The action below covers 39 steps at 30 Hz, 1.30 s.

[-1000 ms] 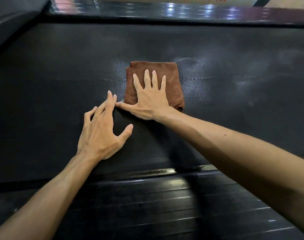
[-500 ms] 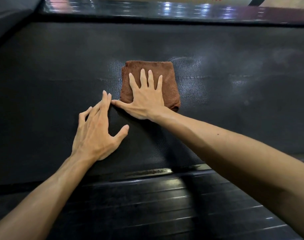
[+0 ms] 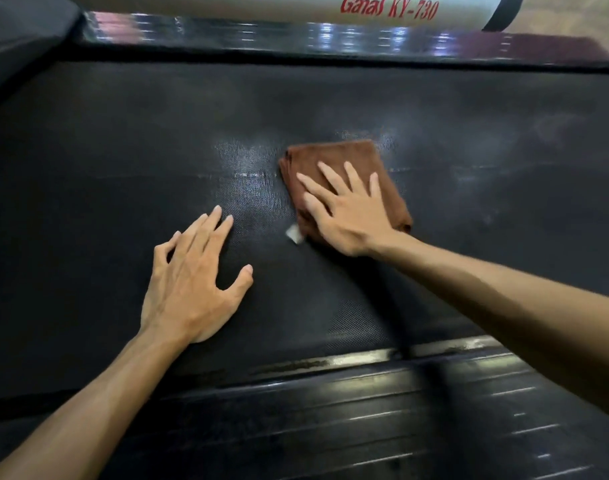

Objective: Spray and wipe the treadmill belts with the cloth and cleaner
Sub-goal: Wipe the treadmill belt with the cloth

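We are pressing our right hand (image 3: 344, 213), fingers spread flat, on the folded brown cloth (image 3: 334, 157) lying mid-way across the black textured treadmill belt (image 3: 123, 150); a white tag (image 3: 293, 233) is showing at its near corner. Our left hand (image 3: 188, 282) is resting spread and flat on the belt, apart from the cloth.

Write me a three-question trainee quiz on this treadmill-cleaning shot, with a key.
1. True or false: the right hand lies flat on the brown cloth.
2. What does the left hand touch? A) the cloth B) the bare belt C) a spray bottle
3. Fill in: the small white tag sticks out at the cloth's ____ corner, toward the left hand.

Key: 1 true; 2 B; 3 near
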Tool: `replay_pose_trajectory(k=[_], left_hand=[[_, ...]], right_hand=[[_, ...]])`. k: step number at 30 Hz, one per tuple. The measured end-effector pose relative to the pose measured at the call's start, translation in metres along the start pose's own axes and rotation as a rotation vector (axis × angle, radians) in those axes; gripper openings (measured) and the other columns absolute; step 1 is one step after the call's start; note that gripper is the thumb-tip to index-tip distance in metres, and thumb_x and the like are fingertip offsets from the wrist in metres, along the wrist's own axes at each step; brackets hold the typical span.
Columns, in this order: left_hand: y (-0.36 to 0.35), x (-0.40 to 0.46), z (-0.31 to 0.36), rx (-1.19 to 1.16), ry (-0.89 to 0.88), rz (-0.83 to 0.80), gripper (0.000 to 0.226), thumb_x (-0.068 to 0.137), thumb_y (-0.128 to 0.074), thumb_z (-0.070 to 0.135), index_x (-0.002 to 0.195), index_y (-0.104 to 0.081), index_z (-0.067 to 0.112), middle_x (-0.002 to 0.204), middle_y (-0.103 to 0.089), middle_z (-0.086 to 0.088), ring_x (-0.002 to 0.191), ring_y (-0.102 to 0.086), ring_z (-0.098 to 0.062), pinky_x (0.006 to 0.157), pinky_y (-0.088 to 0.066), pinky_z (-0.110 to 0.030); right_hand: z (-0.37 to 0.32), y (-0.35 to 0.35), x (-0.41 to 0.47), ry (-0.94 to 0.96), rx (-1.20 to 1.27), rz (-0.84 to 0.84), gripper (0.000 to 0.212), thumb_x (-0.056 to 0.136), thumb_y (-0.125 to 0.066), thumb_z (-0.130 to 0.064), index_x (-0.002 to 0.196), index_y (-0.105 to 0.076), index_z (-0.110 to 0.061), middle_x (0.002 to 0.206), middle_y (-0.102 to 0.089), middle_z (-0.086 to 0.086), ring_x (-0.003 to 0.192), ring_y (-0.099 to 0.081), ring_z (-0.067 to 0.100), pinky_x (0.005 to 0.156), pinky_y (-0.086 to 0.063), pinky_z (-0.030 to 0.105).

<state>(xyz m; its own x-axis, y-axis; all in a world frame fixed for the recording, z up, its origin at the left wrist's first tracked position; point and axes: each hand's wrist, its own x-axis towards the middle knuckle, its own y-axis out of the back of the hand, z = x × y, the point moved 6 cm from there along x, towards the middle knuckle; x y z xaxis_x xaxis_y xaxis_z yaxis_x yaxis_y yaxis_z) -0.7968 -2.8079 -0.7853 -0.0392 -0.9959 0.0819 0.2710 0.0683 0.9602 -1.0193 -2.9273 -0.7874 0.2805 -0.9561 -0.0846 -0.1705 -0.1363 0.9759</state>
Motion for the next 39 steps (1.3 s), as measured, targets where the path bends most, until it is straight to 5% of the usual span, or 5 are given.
replay_pose_trajectory(k=[7, 14, 22, 28, 39], left_hand=[[0.0, 0.001, -0.001, -0.009, 0.019, 0.0, 0.082, 0.087, -0.027, 0.066, 0.16, -0.027, 0.029, 0.17, -0.012, 0.014, 0.155, -0.006, -0.002, 0.123, -0.011, -0.035], [0.002, 0.0, 0.001, 0.011, 0.025, -0.011, 0.083, 0.086, -0.026, 0.067, 0.16, -0.03, 0.027, 0.169, -0.016, 0.012, 0.155, -0.011, -0.005, 0.121, -0.016, -0.037], [0.0, 0.001, 0.001, 0.026, 0.026, -0.016, 0.082, 0.087, -0.025, 0.067, 0.16, -0.029, 0.028, 0.169, -0.015, 0.014, 0.155, -0.009, -0.003, 0.122, -0.016, -0.037], [-0.001, 0.001, 0.001, 0.051, 0.016, -0.034, 0.084, 0.088, -0.02, 0.067, 0.162, -0.023, 0.028, 0.17, -0.008, 0.014, 0.156, -0.003, -0.003, 0.122, -0.015, -0.037], [-0.001, 0.002, -0.001, 0.035, 0.007, -0.038, 0.081, 0.089, -0.026, 0.067, 0.161, -0.026, 0.029, 0.17, -0.011, 0.016, 0.156, -0.007, -0.003, 0.121, -0.019, -0.039]], right_hand=[[0.06, 0.026, 0.093, -0.282, 0.01, -0.048, 0.057, 0.105, -0.023, -0.055, 0.161, -0.012, -0.05, 0.174, 0.001, -0.007, 0.159, 0.007, 0.033, 0.122, 0.007, 0.067], [-0.009, -0.001, 0.002, 0.261, -0.039, -0.044, 0.063, 0.095, -0.02, -0.069, 0.157, -0.017, -0.058, 0.172, -0.009, -0.016, 0.159, 0.001, 0.02, 0.126, 0.004, 0.056], [0.056, 0.025, 0.107, -0.212, -0.017, 0.021, 0.061, 0.102, -0.024, -0.063, 0.161, -0.016, -0.049, 0.174, -0.004, -0.007, 0.16, 0.003, 0.029, 0.124, 0.006, 0.062], [-0.018, 0.0, 0.013, 0.324, -0.043, 0.012, 0.063, 0.096, -0.025, -0.07, 0.157, -0.022, -0.055, 0.172, -0.014, -0.014, 0.16, -0.004, 0.021, 0.126, 0.002, 0.054], [-0.008, 0.014, 0.144, -0.002, -0.035, -0.012, 0.061, 0.104, -0.026, -0.062, 0.162, -0.017, -0.047, 0.174, -0.006, -0.006, 0.16, 0.003, 0.028, 0.124, 0.008, 0.06]])
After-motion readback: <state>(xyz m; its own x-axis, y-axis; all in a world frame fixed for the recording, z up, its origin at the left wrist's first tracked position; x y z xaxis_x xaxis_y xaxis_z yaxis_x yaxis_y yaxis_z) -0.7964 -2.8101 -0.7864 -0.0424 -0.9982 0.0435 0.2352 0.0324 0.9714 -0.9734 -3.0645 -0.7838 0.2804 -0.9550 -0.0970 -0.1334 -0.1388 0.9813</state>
